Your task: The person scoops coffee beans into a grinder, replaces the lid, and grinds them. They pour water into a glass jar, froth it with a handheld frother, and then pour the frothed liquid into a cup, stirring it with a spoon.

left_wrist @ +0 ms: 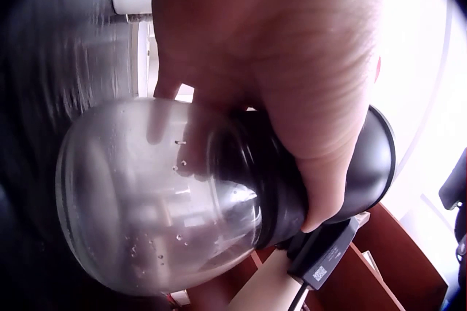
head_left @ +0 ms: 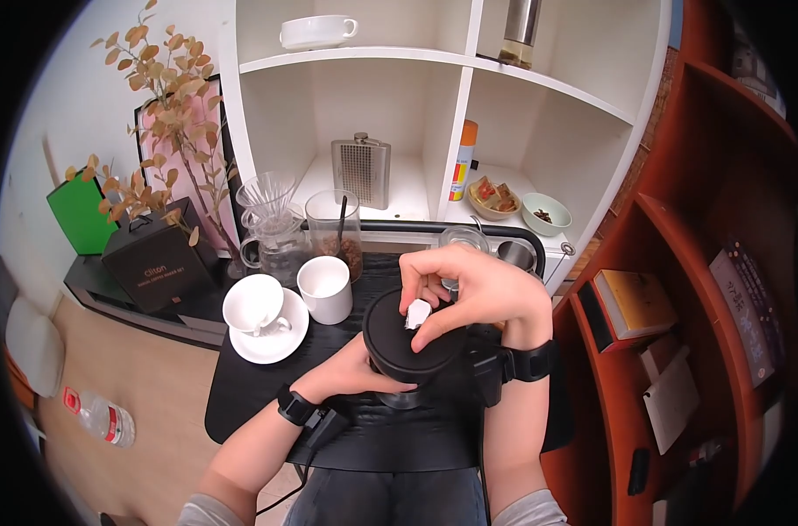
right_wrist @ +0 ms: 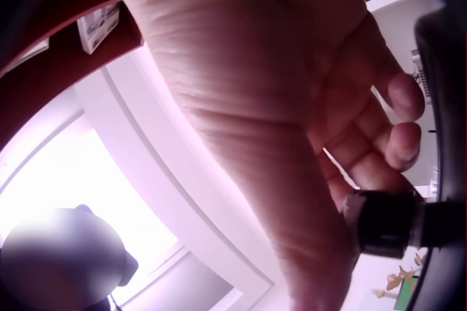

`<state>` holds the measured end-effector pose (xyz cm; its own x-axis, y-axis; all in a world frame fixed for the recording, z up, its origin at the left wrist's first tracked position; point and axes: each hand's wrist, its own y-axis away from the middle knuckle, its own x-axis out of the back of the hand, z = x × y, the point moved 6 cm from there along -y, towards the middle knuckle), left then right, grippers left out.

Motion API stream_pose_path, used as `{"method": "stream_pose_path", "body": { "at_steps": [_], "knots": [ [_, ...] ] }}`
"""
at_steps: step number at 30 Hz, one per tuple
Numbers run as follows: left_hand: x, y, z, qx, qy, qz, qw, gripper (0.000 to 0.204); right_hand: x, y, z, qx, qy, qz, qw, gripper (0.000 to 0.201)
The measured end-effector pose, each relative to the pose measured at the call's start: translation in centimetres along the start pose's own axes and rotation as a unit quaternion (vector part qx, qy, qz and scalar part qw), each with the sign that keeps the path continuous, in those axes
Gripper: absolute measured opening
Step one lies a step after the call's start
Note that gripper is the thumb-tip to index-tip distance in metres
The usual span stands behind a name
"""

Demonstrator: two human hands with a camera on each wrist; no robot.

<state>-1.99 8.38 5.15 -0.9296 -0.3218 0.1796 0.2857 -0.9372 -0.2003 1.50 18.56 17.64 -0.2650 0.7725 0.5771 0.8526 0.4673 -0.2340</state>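
A hand coffee grinder with a black top stands over the black table in front of me. Its clear glass base shows in the left wrist view, with droplets or specks on the glass. My left hand grips the grinder below the top, thumb round the black collar and fingers behind the glass. Above it, my right hand pinches a small knob between thumb and fingers. From the head view the knob's top looks bright white; in the right wrist view its side is dark.
Left of the grinder are a white mug, a tilted white cup on a saucer, a glass dripper set and a jar of coffee beans. Behind stands a white shelf; a reddish-brown bookcase is at right.
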Motion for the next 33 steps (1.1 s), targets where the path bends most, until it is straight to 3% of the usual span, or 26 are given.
{"method": "stream_pose_path", "body": {
  "at_steps": [3,8,15,18,20,24,28,32,33],
  "knots": [
    [0.1,0.1,0.5,-0.034,-0.018,0.031,0.999,0.066,-0.2,0.1,-1.1,0.004,0.059,0.025,0.998,0.029],
    [0.4,-0.1,0.1,-0.031,-0.008,0.059,0.998,0.054,-0.1,0.1,-1.5,-0.067,0.133,0.087,0.985,0.037],
    [0.9,-0.1,0.1,-0.055,-0.01,0.098,0.994,0.038,-0.5,-0.3,-1.8,-0.039,0.203,0.178,0.962,0.034],
    [1.0,-0.3,-0.5,-0.057,-0.023,0.106,0.992,0.037,-1.1,-0.4,-2.6,-0.053,0.278,0.248,0.926,0.03],
    [1.1,-0.3,-0.8,-0.068,-0.011,0.116,0.991,0.036,-1.6,-0.6,-2.9,-0.096,0.423,0.286,0.855,0.025],
    [1.0,-0.3,-0.3,-0.054,-0.02,0.111,0.992,0.035,-1.6,-1.5,-1.9,-0.16,0.452,0.302,0.824,0.022],
    [1.2,-0.4,-0.8,-0.043,-0.022,0.112,0.993,0.035,-1.4,-1.4,-1.6,-0.189,0.432,0.307,0.827,0.022],
    [0.9,-0.3,0.0,-0.046,-0.025,0.105,0.993,0.036,-0.4,-0.9,-0.1,-0.053,0.269,0.262,0.925,0.03],
    [0.9,-0.4,0.0,-0.044,-0.034,0.096,0.994,0.039,0.2,-0.8,-0.2,-0.08,0.21,0.211,0.951,0.027]
  ]
}}
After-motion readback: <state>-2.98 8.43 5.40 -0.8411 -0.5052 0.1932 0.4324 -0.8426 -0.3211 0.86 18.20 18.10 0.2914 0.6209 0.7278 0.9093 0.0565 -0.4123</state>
